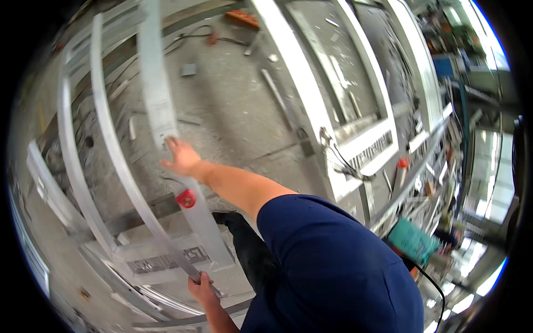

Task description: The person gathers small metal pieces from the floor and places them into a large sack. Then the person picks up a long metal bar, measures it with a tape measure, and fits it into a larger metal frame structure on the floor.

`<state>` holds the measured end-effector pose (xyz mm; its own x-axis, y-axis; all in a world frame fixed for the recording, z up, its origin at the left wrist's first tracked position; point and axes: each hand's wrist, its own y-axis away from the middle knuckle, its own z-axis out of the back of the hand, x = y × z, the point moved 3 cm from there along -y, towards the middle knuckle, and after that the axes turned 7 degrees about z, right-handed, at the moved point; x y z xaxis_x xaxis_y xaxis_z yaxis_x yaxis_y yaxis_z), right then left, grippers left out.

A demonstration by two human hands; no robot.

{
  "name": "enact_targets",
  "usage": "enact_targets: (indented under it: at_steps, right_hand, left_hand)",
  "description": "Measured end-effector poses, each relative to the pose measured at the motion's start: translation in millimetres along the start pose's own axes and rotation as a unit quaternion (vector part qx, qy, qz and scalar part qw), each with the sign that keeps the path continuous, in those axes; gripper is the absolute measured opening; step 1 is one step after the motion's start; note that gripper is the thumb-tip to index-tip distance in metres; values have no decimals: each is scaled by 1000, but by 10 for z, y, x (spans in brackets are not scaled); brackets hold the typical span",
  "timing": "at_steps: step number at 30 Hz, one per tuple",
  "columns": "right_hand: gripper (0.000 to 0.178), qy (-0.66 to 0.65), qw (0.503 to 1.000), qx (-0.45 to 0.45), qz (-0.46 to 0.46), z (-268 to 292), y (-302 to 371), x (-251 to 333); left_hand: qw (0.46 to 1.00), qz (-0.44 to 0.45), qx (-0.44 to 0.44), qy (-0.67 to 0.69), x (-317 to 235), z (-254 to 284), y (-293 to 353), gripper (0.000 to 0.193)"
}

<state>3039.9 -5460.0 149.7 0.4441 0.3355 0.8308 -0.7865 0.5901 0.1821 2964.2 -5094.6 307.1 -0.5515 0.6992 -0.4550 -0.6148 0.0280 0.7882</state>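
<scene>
A long thin metal bar [119,147] runs from the upper left down to my left hand [204,289], whose fingers are wrapped around its near end. My right hand [182,158] reaches out over a wide flat metal profile [155,83], its fingers spread apart. The fingertips are at the profile's edge, next to a small dark mark; I cannot tell whether they touch it. Closer to me, a small round red object [186,198] sits on the same profile. Beneath the thin bar, a pale panel with printed lettering [133,261] crosses the profile's near end.
Further metal bars [78,166] lie to the left. A white metal frame [300,72] stands on the right, with cables [347,164] at its corner. On the concrete floor [233,105] are offcuts, an orange tool-like object [242,19] and a dark cord. A teal box [413,241] stands far right.
</scene>
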Motion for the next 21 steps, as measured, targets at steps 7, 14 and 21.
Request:
enact_targets:
  at_steps: [7, 14, 21]
  right_hand:
    - [62, -415, 888, 180, -83, 571, 2165, 262]
    - [46, -169, 947, -84, -262, 1866, 3312, -213]
    - [49, 68, 905, -165, -386, 2970, 4580, -1239]
  left_hand:
    - [959, -250, 131, -30, -406, -1180, 231, 58]
    - [694, -545, 302, -360, -1010, -1913, 1113, 55]
    - [789, -375, 277, -400, -864, -2130, 218, 39]
